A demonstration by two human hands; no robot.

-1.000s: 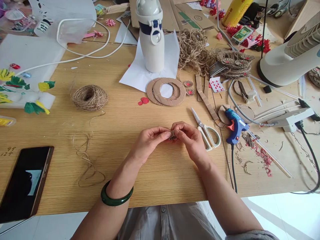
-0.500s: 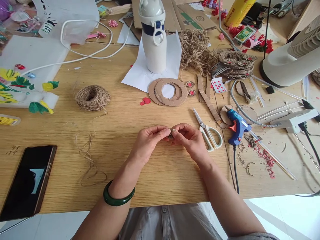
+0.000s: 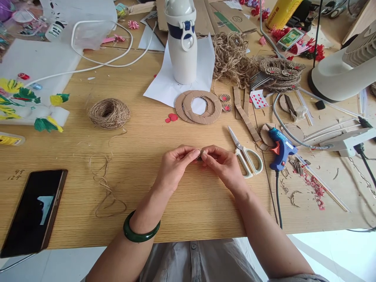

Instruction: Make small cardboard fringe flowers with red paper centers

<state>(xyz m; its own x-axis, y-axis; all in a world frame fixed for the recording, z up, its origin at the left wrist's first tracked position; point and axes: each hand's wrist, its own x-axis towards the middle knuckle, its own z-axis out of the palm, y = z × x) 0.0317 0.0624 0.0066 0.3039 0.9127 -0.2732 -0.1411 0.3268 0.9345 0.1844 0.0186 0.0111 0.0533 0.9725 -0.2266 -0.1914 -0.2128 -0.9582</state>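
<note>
My hands meet above the wooden table, their fingertips almost touching. My left hand (image 3: 178, 166) and my right hand (image 3: 221, 166) pinch a small rolled piece of corrugated cardboard (image 3: 200, 158) between thumbs and forefingers, and the fingers hide most of it. Nearest my right hand lie white-handled scissors (image 3: 245, 156). A blue hot glue gun (image 3: 280, 147) rests farther right. A green bangle (image 3: 141, 229) circles my left wrist.
Ahead stand a white water bottle (image 3: 182, 51) on white paper and cardboard rings (image 3: 199, 107). A jute twine ball (image 3: 109, 113) and loose twine lie left, beside a phone (image 3: 33, 211). A fan (image 3: 340, 66) stands right among cardboard scraps.
My hands have drawn slightly closer, and the small cardboard piece sits a little lower between my fingertips. The view has shifted slightly, so the table items appear moved a little to the right.
</note>
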